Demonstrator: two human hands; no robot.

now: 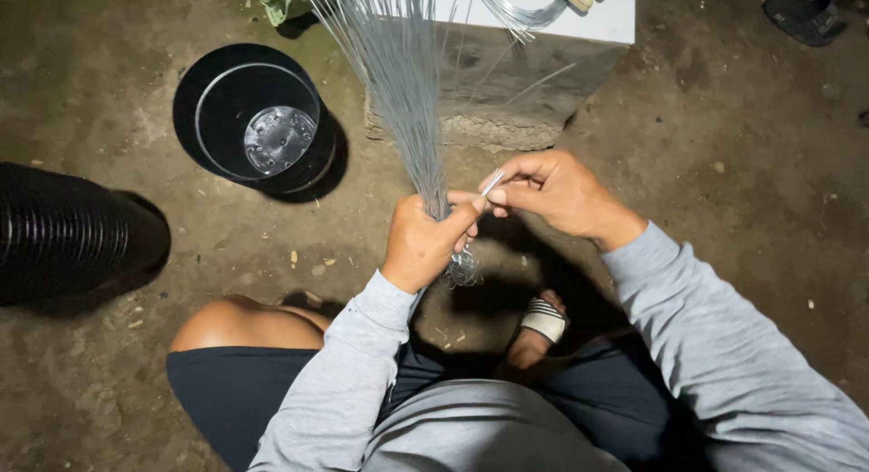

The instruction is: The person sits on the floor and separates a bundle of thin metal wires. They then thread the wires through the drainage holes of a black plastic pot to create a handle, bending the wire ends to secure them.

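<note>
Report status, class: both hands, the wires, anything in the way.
Left hand fisted round wire bundle. Right hand pinching one wire at the bundle's grip. Black pot and block beyond, clear of hands.

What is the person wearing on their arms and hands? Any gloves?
No gloves: the left hand and right hand are bare, with no rings or watch that show. Both arms wear long, loose, light grey sleeves of soft cloth, creased along the arm, ending in plain cuffs at the wrists. No markings show on them.
</note>
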